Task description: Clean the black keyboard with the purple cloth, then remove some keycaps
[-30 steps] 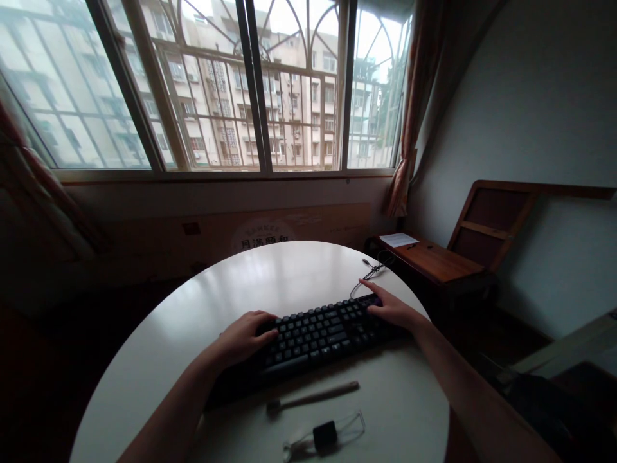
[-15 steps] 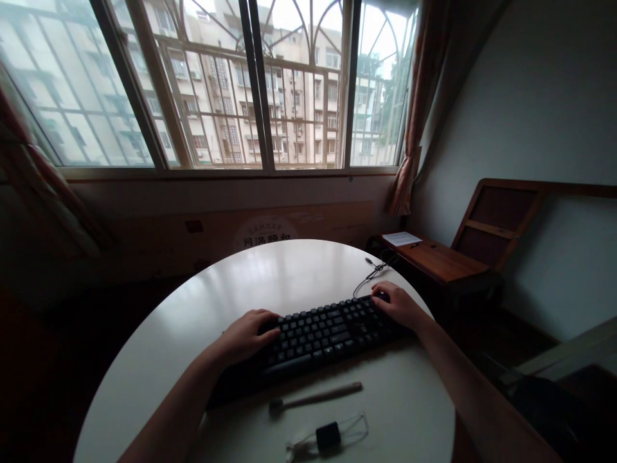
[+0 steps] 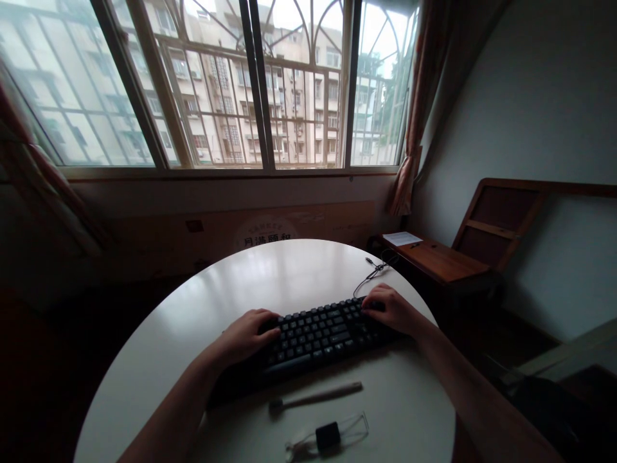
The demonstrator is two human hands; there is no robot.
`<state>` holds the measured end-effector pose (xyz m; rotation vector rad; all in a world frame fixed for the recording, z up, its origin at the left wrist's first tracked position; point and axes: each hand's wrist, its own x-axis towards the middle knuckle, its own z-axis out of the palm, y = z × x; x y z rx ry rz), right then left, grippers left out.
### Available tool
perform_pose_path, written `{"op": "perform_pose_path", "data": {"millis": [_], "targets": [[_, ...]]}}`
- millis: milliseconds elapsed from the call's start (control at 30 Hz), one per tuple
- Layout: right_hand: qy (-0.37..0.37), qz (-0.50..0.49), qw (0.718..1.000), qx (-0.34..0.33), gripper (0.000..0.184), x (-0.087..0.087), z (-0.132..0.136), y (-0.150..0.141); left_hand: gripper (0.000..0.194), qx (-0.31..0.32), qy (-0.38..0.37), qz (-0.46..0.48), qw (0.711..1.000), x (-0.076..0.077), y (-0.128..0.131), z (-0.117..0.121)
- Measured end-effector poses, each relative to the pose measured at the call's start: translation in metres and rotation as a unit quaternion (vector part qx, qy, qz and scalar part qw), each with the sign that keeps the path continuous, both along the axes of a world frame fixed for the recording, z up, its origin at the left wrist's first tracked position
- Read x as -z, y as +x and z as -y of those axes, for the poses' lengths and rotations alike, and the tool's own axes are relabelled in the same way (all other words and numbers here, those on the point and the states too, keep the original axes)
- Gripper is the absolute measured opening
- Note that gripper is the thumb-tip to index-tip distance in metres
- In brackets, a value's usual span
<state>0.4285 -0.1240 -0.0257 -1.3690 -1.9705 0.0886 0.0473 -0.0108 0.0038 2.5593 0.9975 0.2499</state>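
A black keyboard (image 3: 318,337) lies at a slant on the white round table (image 3: 193,308). My left hand (image 3: 253,331) grips its left end, thumb on the near side and fingers over the far edge. At the upper right keys is my right hand (image 3: 388,307), its fingers pinched around a small dark thing (image 3: 375,305) too unclear to name. In front of the keyboard lies a thin-handled brush (image 3: 318,397) with its dark head to the left. Nearer to me rests a wire tool (image 3: 354,429) with a black square block (image 3: 328,437) at its middle.
The keyboard's tied cable (image 3: 373,273) lies by the table's far right edge. Beyond stands a wooden bench (image 3: 448,260) with a white paper (image 3: 402,239) on it. A barred window (image 3: 303,116) with curtains (image 3: 409,161) spans the far wall.
My right hand has slid a little to the left along the keyboard's top right, the dark thing moving with it. The left hand and the keyboard have stayed put.
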Motion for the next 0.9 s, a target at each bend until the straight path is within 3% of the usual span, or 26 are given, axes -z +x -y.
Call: {"op": "perform_pose_path", "data": {"millis": [333, 533, 733, 900], "targets": [[-0.011, 0.009, 0.999, -0.034, 0.008, -0.002, 0.002, 0.000, 0.042, -0.002, 0.000, 0.001, 1.000, 0.000, 0.000, 0.000], [0.000, -0.069, 0.997, 0.039, 0.010, -0.001, 0.001, 0.009, 0.043, -0.003, -0.005, 0.004, 1.000, -0.001, 0.000, 0.000], [-0.024, -0.040, 0.999, 0.004, 0.020, -0.001, 0.004, 0.011, 0.044, -0.006, -0.004, 0.004, 1.000, -0.003, 0.001, 0.003], [-0.036, -0.040, 0.998, 0.019, 0.007, -0.001, 0.003, 0.010, 0.043, -0.003, -0.002, 0.000, 1.000, -0.001, 0.000, 0.001]]}}
